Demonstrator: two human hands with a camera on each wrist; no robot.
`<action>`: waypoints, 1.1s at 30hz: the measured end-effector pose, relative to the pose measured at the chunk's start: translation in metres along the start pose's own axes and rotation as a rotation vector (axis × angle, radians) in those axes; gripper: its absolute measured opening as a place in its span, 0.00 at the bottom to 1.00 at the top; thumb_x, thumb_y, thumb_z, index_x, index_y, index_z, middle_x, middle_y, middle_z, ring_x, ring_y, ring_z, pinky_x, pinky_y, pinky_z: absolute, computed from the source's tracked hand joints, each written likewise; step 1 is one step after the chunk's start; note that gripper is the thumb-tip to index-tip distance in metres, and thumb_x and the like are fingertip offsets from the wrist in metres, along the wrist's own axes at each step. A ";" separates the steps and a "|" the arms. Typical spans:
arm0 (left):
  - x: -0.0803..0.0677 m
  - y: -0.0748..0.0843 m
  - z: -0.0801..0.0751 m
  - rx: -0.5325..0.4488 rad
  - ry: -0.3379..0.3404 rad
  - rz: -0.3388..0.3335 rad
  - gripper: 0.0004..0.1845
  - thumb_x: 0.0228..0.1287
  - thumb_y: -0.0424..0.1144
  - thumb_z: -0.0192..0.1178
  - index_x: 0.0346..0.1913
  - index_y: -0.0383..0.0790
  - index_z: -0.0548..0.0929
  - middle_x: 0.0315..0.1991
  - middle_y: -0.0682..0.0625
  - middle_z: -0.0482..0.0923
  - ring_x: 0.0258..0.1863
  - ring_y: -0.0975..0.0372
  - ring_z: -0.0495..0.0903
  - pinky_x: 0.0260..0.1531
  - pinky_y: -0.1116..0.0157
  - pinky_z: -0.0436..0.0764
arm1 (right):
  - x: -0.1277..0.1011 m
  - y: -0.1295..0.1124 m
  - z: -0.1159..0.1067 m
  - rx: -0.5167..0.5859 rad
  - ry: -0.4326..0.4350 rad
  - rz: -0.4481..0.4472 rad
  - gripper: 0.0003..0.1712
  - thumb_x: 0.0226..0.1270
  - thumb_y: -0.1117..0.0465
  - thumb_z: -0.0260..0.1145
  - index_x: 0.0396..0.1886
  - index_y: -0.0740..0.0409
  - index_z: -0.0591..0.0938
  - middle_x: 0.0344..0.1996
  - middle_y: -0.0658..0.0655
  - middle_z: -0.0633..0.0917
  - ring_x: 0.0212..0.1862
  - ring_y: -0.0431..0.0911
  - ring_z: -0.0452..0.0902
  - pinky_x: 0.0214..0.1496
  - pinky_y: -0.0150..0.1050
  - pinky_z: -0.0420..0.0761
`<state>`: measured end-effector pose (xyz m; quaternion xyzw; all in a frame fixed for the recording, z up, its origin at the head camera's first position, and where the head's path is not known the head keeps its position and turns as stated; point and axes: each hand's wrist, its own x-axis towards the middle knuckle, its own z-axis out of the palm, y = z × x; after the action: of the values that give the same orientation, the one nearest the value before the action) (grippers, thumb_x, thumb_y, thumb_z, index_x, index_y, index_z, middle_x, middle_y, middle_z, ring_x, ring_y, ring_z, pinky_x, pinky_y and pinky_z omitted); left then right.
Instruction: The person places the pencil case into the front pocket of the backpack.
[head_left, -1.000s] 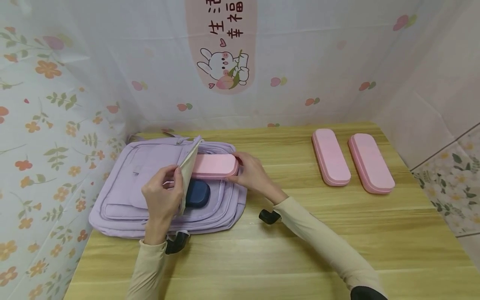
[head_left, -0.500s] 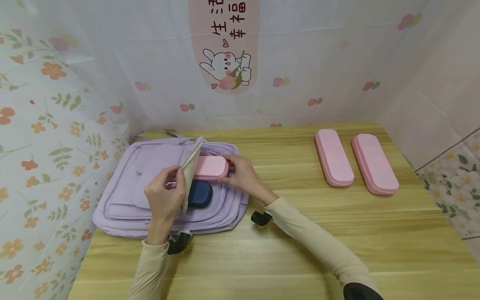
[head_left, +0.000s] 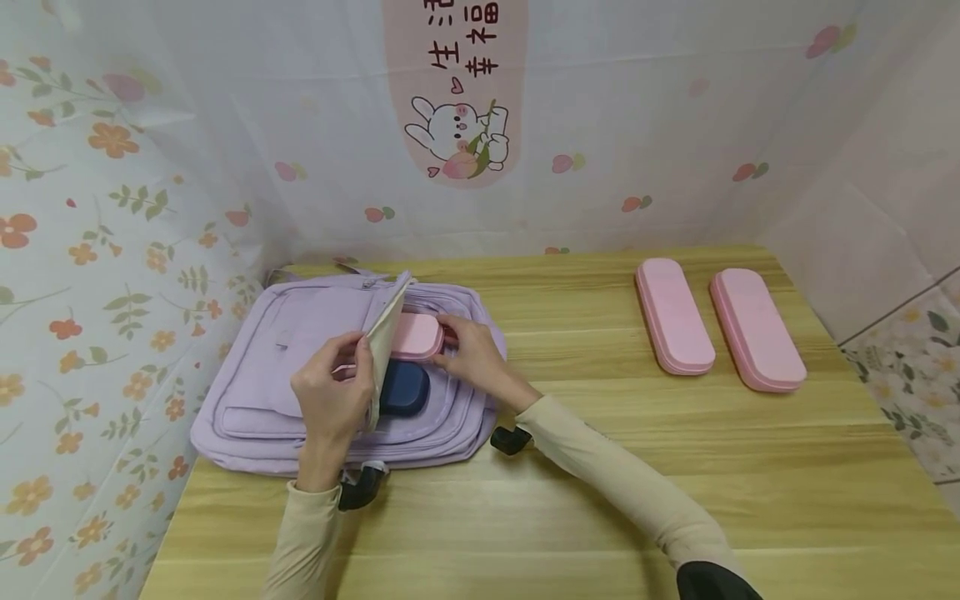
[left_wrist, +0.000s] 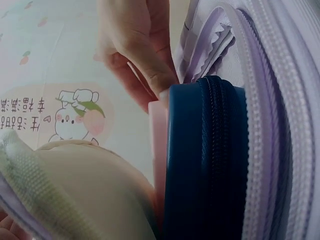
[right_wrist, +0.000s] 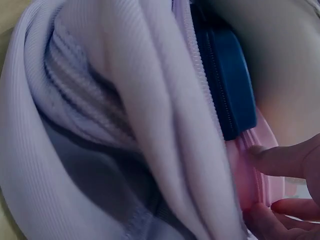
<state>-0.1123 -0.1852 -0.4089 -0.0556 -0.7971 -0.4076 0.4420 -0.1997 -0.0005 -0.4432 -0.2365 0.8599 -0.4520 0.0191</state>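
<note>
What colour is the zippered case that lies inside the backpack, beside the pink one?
Dark blue case; the left wrist view shows it best.

A lilac fabric backpack [right_wrist: 115, 125] fills most of the close view, its ribbed cloth folded in thick layers with a pale zip edge running down its open mouth. Inside that opening sits a dark blue zipped hard case [right_wrist: 227, 80], and just below it, touching it, lies a pale pink oblong pencil case [right_wrist: 250, 180] with a pink zip along its side. Fingertips of the right hand [right_wrist: 285, 185] press against the pink case from the lower right corner.
</note>
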 end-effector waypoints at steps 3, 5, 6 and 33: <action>0.000 0.000 -0.001 0.010 0.004 0.003 0.05 0.60 0.26 0.65 0.37 0.30 0.89 0.28 0.40 0.88 0.21 0.56 0.84 0.27 0.86 0.78 | 0.000 0.001 0.003 -0.012 0.002 0.004 0.34 0.54 0.69 0.77 0.62 0.70 0.78 0.57 0.66 0.85 0.58 0.52 0.83 0.63 0.39 0.82; -0.001 0.000 -0.001 0.009 0.004 0.005 0.05 0.60 0.26 0.65 0.37 0.30 0.89 0.28 0.40 0.89 0.21 0.56 0.84 0.27 0.86 0.78 | -0.001 0.002 0.003 -0.028 0.006 -0.001 0.33 0.55 0.69 0.76 0.62 0.69 0.78 0.56 0.65 0.85 0.59 0.51 0.83 0.63 0.39 0.82; -0.001 0.001 -0.001 0.008 0.004 0.005 0.05 0.60 0.26 0.65 0.37 0.30 0.89 0.28 0.40 0.89 0.21 0.56 0.84 0.27 0.86 0.78 | -0.001 0.002 0.003 -0.029 0.006 -0.001 0.32 0.55 0.70 0.76 0.62 0.69 0.78 0.57 0.65 0.85 0.59 0.51 0.83 0.63 0.39 0.82; -0.006 -0.001 0.002 -0.008 0.001 -0.001 0.05 0.59 0.24 0.66 0.37 0.30 0.89 0.28 0.39 0.88 0.21 0.59 0.84 0.27 0.86 0.78 | -0.027 0.019 -0.044 -0.019 0.076 -0.066 0.29 0.59 0.67 0.74 0.60 0.72 0.78 0.56 0.68 0.85 0.54 0.59 0.84 0.58 0.47 0.86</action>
<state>-0.1108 -0.1825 -0.4144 -0.0567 -0.7952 -0.4111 0.4420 -0.1936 0.0540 -0.4372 -0.2478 0.8559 -0.4528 -0.0306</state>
